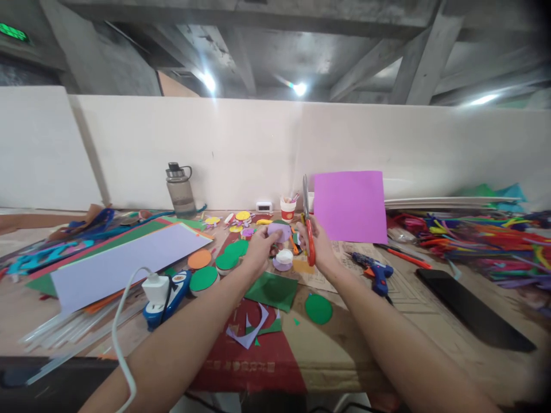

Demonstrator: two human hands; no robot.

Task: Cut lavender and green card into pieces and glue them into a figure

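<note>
In the middle of the head view, my left hand (259,249) pinches a small lilac paper piece (279,232) with a rounded edge. My right hand (319,244) grips red-handled scissors (310,241), their blades pointing up and away from the paper. Below the hands lies a white disc (284,256) on a lilac one. Green paper circles (228,261) and an orange circle (199,259) sit left of my left hand. A green sheet (272,290), a separate green circle (318,308) and lilac offcuts (251,327) lie nearer me.
At the left are a power strip (167,298) with a white cable, stacked paper sheets (129,267) and a water bottle (181,192). A purple sheet (350,206) leans at the back. Rightward lie a glue gun (374,272), a black phone-like slab (473,310) and colourful pipe cleaners (482,244).
</note>
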